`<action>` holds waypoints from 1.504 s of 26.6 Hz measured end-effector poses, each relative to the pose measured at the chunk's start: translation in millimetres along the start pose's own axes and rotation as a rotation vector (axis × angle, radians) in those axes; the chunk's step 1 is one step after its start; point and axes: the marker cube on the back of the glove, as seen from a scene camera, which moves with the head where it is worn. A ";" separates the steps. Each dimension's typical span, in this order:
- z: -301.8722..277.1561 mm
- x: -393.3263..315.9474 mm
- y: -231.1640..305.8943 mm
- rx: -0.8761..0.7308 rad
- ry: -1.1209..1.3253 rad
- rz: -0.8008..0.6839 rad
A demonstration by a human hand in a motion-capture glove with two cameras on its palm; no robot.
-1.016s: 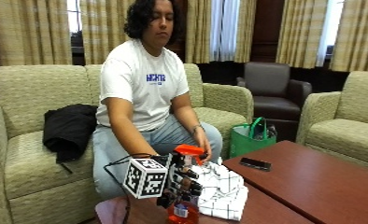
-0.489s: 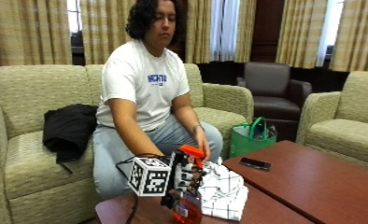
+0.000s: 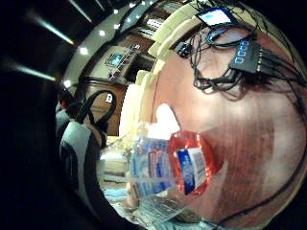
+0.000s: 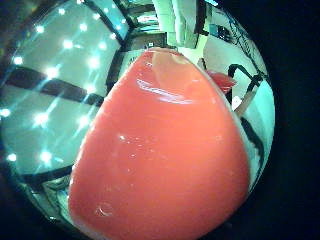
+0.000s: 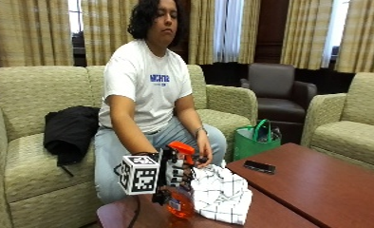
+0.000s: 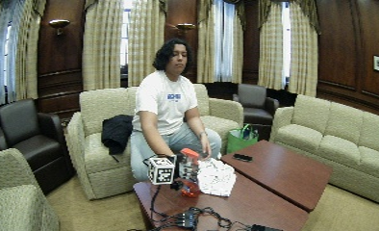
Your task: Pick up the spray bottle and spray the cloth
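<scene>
Orange liquid fills the spray bottle (image 5: pixel 179 202), standing upright on the wooden worktop (image 5: pixel 288 190) with the gloved right hand (image 5: pixel 174 172) curled round its neck. Just beside it lies the white checked cloth (image 5: pixel 219 193), the bare hand (image 5: pixel 202 159) resting on its far edge. Farther back sits a black phone (image 5: pixel 259 166).

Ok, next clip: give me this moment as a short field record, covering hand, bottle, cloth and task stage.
hand: black-gloved right hand grips the bottle's neck
bottle: clear plastic spray bottle with orange liquid and orange trigger head, upright, by the cloth; whether it has left the table cannot be told
cloth: white checked cloth, crumpled on the brown wooden table
other hand: bare left hand rests at the cloth's far edge
stage: bottle gripped, no spray visible
</scene>
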 end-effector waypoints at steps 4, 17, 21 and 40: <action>-18.6 -35.5 11.1 -0.103 0.089 -0.018; -35.5 -124.9 35.2 -0.594 0.543 0.139; -24.0 -132.1 46.1 -0.733 0.650 0.239; 69.0 -79.8 50.5 -1.119 1.141 0.628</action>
